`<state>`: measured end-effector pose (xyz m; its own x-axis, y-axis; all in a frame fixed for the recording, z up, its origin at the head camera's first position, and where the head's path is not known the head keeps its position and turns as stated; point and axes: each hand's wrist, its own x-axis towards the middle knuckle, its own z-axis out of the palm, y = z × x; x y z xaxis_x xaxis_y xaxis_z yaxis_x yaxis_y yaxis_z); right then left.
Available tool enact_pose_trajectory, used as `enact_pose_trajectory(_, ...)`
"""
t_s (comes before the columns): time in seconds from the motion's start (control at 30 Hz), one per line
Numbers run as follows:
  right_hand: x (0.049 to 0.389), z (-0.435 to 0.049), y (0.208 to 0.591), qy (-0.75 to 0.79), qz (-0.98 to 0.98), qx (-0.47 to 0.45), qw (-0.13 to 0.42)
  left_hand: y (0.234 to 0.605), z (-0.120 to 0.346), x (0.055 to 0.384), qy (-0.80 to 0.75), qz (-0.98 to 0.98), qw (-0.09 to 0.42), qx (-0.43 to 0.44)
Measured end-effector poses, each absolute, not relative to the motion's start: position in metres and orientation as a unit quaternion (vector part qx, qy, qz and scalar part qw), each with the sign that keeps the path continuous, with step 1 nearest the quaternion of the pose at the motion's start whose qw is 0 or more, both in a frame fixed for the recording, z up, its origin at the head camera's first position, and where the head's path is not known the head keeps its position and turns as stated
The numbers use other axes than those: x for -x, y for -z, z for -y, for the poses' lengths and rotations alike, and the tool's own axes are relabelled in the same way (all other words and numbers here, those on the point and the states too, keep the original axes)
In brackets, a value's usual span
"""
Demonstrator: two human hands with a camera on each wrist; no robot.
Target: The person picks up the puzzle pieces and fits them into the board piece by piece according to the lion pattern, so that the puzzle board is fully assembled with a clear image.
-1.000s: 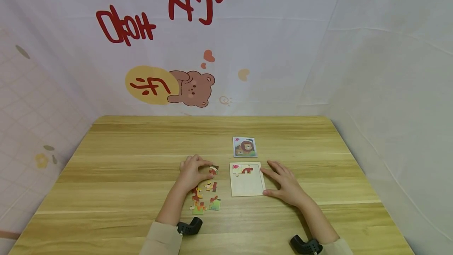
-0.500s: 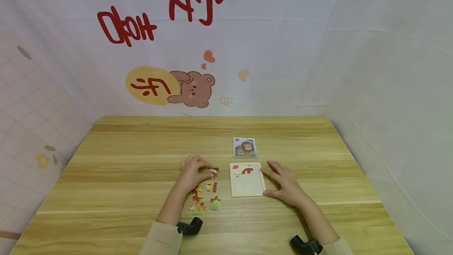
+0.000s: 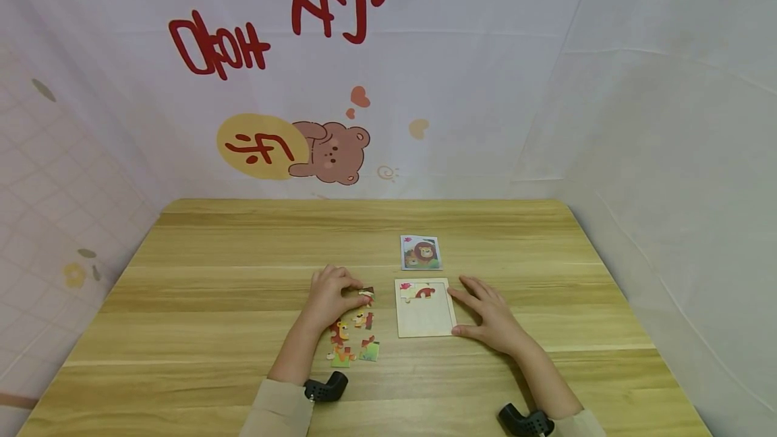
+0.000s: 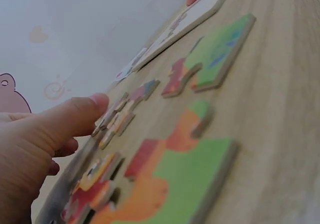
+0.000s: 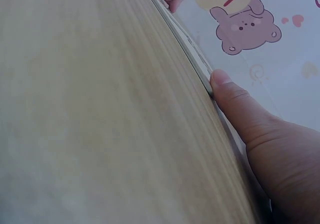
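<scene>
My left hand [image 3: 330, 296] pinches a dark-and-red jigsaw piece [image 3: 367, 293] between thumb and index finger, at or just above the table. Nearer my wrist lie several loose jigsaw pieces: a lion-face piece [image 3: 339, 332], a cub-face piece [image 3: 363, 319], an orange-and-green piece [image 4: 175, 184] and a red-and-green piece [image 4: 220, 54]. The pale puzzle board [image 3: 426, 319] lies right of them, with joined pieces [image 3: 416, 290] along its upper left. My right hand [image 3: 490, 319] rests against the board's right edge with thumb and fingers spread. The left thumb hides most of the pinched piece in the left wrist view.
A lion picture card [image 3: 421, 253] lies flat just behind the board. The wooden table [image 3: 243, 235] meets a printed cloth backdrop [image 3: 473, 86] at its far edge and side cloths left and right. Black wrist cameras [image 3: 326, 388] sit on both forearms.
The piece in my left fingers has turned slightly, its dark edge now lying more level. The right hand, the board and the loose pieces stay put.
</scene>
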<state>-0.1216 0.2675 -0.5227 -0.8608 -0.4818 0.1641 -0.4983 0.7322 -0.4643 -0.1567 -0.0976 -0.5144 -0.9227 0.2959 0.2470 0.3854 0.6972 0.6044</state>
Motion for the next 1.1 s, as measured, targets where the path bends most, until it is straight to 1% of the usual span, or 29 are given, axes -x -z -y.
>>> enact_pose_trajectory(0.3, 0.122, -0.268, 0.523, -0.255, 0.931, -0.262, 0.014, 0.51, 0.1, 0.155, 0.335, 0.923, 0.045, 0.186)
enact_pose_trajectory(0.63, 0.121, -0.268, 0.522, -0.256, 0.931, -0.261, 0.013, 0.509, 0.092, 0.156, 0.358, 0.908, 0.072, 0.206)
enact_pose_trajectory(0.83, 0.121, -0.268, 0.523, -0.256, 0.93, -0.263, 0.02, 0.507, 0.081, 0.156, 0.368, 0.896, 0.09, 0.233)
enact_pose_trajectory(1.1, 0.122, -0.268, 0.524, -0.256, 0.93, -0.265, 0.023, 0.506, 0.061, 0.157, 0.389, 0.878, 0.085, 0.266)
